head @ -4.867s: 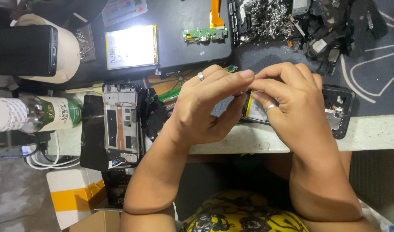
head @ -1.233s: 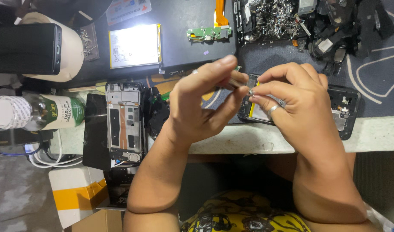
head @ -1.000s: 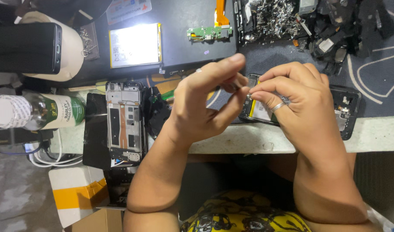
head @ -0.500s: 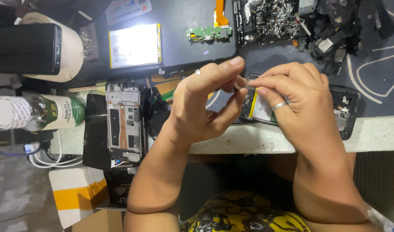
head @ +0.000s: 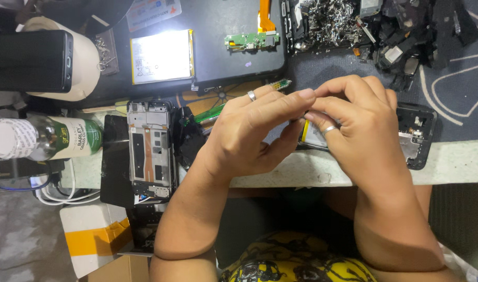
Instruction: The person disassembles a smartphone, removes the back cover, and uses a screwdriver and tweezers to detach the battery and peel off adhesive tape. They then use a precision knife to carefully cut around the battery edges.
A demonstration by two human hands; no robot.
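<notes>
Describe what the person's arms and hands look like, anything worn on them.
Both forearms are bare, with no sleeves, gloves or watch in view. The left hand wears a silver ring on one finger; the right hand wears a similar silver band.

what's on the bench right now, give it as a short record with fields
left hand: fingertips meet the right hand's, pinching something too small to make out
right hand: over an opened phone
left of hands: bare phone frame, bottle
far side: flat battery, green circuit board, pile of metal parts
</notes>
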